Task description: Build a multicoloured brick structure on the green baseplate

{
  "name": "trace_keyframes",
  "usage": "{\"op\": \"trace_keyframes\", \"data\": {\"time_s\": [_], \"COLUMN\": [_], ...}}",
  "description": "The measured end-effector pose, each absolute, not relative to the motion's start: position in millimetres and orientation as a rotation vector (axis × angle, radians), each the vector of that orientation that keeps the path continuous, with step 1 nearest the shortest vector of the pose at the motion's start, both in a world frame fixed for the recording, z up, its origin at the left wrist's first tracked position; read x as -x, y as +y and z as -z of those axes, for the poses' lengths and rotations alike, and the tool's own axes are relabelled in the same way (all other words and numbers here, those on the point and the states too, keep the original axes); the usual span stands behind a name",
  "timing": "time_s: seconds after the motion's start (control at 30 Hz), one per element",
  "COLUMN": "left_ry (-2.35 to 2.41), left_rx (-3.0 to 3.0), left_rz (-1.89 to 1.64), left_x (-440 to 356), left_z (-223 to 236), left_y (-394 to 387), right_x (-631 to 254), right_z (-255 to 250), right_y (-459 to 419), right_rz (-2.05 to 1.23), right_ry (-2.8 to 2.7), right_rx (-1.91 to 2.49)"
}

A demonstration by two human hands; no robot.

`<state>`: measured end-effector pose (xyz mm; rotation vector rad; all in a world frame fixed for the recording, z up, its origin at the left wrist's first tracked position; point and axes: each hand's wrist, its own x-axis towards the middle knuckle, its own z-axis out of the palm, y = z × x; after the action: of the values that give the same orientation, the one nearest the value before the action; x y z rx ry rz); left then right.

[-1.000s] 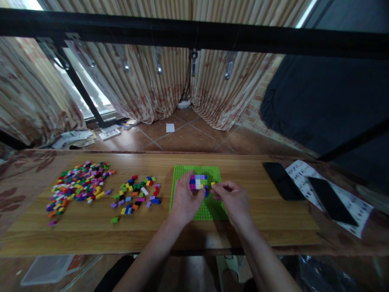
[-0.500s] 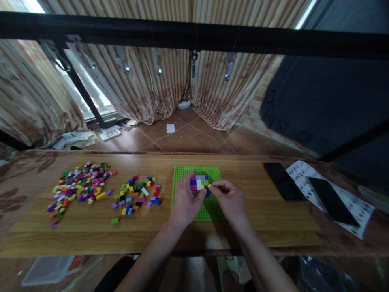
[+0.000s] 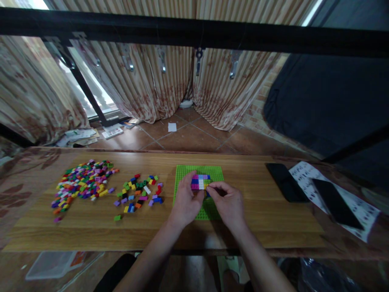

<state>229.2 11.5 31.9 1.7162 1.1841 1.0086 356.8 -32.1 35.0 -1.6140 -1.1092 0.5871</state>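
Note:
A flat block of joined toy bricks (image 3: 199,182) in purple, blue, white, magenta and yellow lies over the green studded baseplate (image 3: 182,169). My left hand (image 3: 187,201) curls around the block's left side, its thumb along the near edge. At the block's near right corner, my right hand (image 3: 227,203) has thumb and forefinger pinched together. A small brick, apparently yellow, is mostly covered by those fingertips, and a dark blue piece shows just below them. Both hands hide much of the baseplate's lower half.
Left on the wooden table (image 3: 258,227) lie a large heap of mixed bricks (image 3: 86,178) and a smaller scatter of bricks (image 3: 138,192). A black phone (image 3: 287,182) lies at right, beside a printed sheet (image 3: 363,211) with another dark device (image 3: 337,202) on it.
My right fingertips have moved slightly left and in over the block's near right corner, covering more of the yellow and blue there. My left hand keeps its grip. The whole view has shifted slightly.

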Motion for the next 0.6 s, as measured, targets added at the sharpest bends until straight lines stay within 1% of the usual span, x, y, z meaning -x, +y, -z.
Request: {"op": "trace_keyframes", "data": {"time_s": [0.3, 0.47, 0.6], "left_ry": [1.162, 1.179, 1.183], "left_rx": [-1.721, -1.705, -1.683], "left_rz": [-1.003, -1.002, -1.006], "left_x": [-229, -229, -229], "left_z": [-28, -31, -33], "left_y": [12, 11, 11], "right_x": [-362, -367, -368], "right_z": [-35, -30, -24], "right_y": [-32, -29, -25], "right_rz": [-0.589, -0.573, -0.656], "right_ry": [-1.127, -0.989, -0.835], "right_rx": [1.604, 1.635, 1.611]}}
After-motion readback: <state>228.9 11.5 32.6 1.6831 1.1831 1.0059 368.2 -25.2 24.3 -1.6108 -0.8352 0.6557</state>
